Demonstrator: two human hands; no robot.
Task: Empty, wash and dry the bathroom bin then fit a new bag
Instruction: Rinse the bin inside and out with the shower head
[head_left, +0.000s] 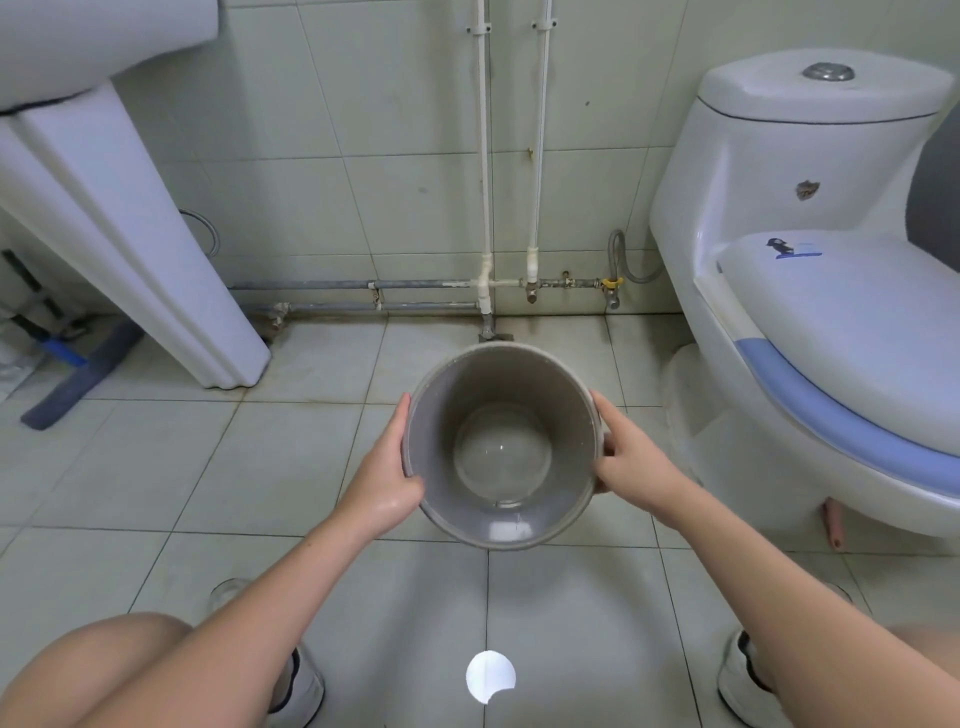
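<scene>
A round grey bathroom bin (457, 395) sits in the middle of the head view, its mouth turned up toward me. It holds no bag, and a little clear water glints on its bottom. My left hand (387, 475) grips the bin's left side, thumb at the rim and fingers hidden behind the wall. My right hand (626, 452) holds the right side the same way, thumb hooked over the rim. Both wrists look wet.
A white toilet (810, 291) with a blue-edged seat stands at the right. A sink pedestal (119, 234) is at the left, a mop head (78, 374) beside it. Water pipes (485, 156) run along the tiled back wall. My knees and white shoes (298, 686) frame the wet tile floor.
</scene>
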